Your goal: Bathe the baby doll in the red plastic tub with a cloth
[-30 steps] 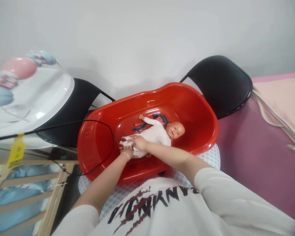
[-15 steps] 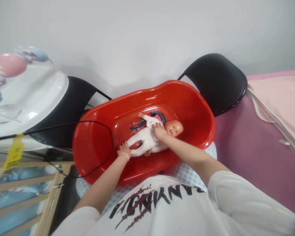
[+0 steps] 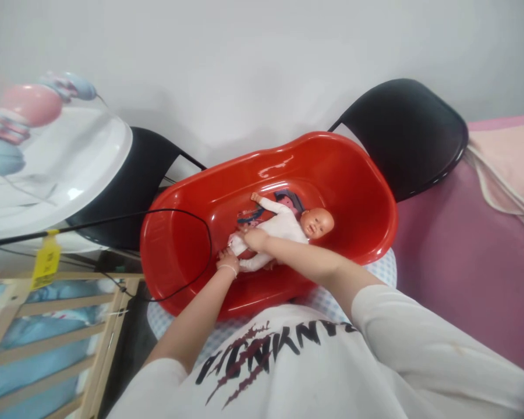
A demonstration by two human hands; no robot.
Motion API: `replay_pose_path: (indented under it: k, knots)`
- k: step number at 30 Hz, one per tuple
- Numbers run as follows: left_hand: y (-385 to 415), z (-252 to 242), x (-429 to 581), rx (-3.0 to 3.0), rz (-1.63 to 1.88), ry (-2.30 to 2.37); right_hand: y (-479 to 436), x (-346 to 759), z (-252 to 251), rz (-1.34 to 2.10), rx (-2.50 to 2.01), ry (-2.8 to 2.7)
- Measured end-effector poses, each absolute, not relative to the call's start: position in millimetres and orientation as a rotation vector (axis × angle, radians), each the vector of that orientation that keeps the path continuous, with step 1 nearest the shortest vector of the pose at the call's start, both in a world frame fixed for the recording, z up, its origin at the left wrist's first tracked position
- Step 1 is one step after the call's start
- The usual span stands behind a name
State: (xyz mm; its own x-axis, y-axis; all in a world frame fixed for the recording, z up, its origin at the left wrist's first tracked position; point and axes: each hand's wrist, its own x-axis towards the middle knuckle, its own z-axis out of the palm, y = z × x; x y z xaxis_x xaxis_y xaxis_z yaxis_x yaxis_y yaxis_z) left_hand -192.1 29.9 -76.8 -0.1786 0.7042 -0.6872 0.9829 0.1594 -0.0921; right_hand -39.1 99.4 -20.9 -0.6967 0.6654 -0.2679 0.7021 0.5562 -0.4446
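A baby doll (image 3: 283, 227) in a white outfit lies on its back inside a red tub (image 3: 166, 233), its bald head to the right and its legs to the left. My left hand (image 3: 228, 260), with a thin band at the wrist, is closed at the doll's feet. Across the doll's legs lies my right hand (image 3: 254, 238), its fingers curled on the white cloth of one leg. The doll's far arm stretches up and left over a printed picture on the tub floor. My right forearm partly hides its near side.
Black chairs (image 3: 406, 139) stand behind the tub on both sides. A looped black cable (image 3: 113, 220) with a yellow tag (image 3: 46, 261) hangs over the tub's left end. At the lower left is a wooden crib (image 3: 56, 343); a pink surface (image 3: 445, 273) lies right.
My right hand has moved from the doll's chest down to its legs. My left hand stays at the feet. The view has shifted slightly, so the surroundings appear moved.
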Motion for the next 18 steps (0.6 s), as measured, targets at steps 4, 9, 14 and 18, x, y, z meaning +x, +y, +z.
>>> replay_pose_path:
  k: [4, 9, 14, 18]
  knots:
    - [32.5, -78.9, -190.3, 1.648, -0.675, 1.919, 161.2, 6.9, -3.5, -0.629, 1.653, 2.702]
    - [33.7, -87.2, -196.3, 1.644, -0.606, 1.906, 152.6, 51.0, -12.7, -0.701, 1.844, 2.307]
    - [33.5, -96.8, -201.4, 1.614, -0.481, 1.842, 76.2, 68.3, -31.2, -0.649, 1.835, 2.183]
    - [30.1, -91.7, -200.3, 1.599, -0.517, 1.845, 26.2, 79.5, -34.8, -0.622, 1.874, 1.983]
